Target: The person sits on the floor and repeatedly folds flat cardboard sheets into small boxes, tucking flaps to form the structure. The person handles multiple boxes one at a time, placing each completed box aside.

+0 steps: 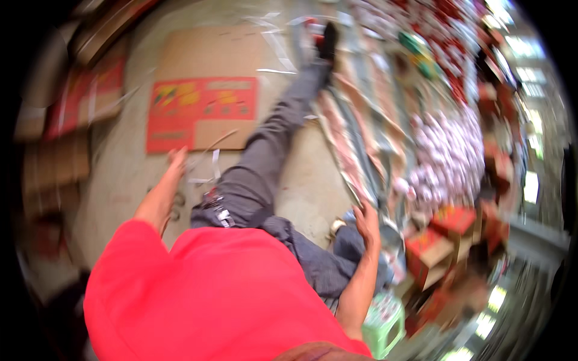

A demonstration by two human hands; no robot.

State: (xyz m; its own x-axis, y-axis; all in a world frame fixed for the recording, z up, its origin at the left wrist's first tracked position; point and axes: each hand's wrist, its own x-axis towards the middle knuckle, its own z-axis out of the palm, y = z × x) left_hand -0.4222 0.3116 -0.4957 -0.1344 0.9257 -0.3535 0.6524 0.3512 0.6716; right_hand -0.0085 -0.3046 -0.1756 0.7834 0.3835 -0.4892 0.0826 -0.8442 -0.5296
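Note:
My left hand (177, 158) is held out by the lower edge of a flat brown and red cardboard sheet (226, 135) on the floor. Its fingers look apart and nothing shows in them, though motion smears it. A thin strip (224, 138) lies beside that hand; whether they touch, I cannot tell. My right hand (366, 221) is raised beside the near edge of a striped cloth sheet (343, 135). Its fingers stretch out, with no held thing visible. One leg (271, 132) in grey trousers reaches forward between the cardboard and the cloth.
At right lies a big heap of white and pinkish packed items (448, 153), with red and white ones behind. Red and brown cartons (428, 249) stand near it, by a green plastic stool (382, 325). More cartons (90, 96) are stacked at left. White scraps (277, 51) litter the floor.

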